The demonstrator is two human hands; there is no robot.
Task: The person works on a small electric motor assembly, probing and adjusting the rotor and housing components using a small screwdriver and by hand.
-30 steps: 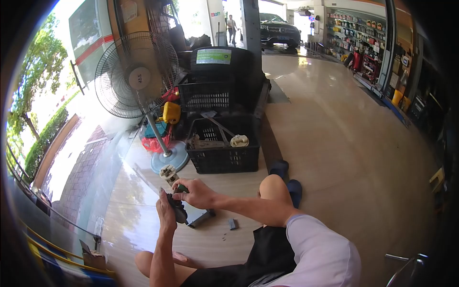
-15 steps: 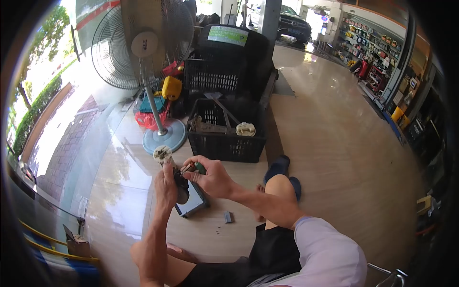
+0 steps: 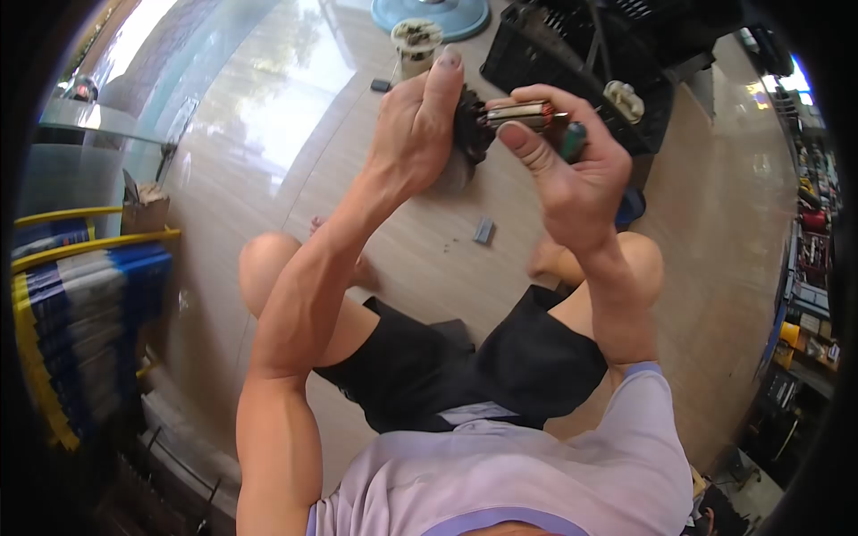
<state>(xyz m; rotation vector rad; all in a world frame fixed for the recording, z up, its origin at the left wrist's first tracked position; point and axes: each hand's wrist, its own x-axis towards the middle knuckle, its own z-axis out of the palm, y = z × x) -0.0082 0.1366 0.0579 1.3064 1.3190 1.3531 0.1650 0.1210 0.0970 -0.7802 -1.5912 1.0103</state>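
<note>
My left hand (image 3: 416, 129) is closed around a dark, round motor housing (image 3: 467, 134), whose lower part shows below the fingers. In my right hand (image 3: 572, 179), thumb and fingers grip a motor armature (image 3: 523, 113) with silver sides, copper-red windings and a thin shaft. The armature's left end meets the dark housing; whether it sits inside cannot be seen. A green handle (image 3: 573, 141), probably a screwdriver's, is tucked in the same right hand, its other end hidden.
A whitish cylindrical part (image 3: 416, 49) stands on the floor beyond my left hand, near a fan's blue base (image 3: 433, 16). A black crate (image 3: 536, 58) is at the upper right. Between my feet lies a small grey block (image 3: 483, 231). A yellow-framed rack (image 3: 94, 246) is on the left.
My view has tilted down and come closer to the hands. The armature shows more plainly between them. The grey-topped box that was under my hands is out of sight.
</note>
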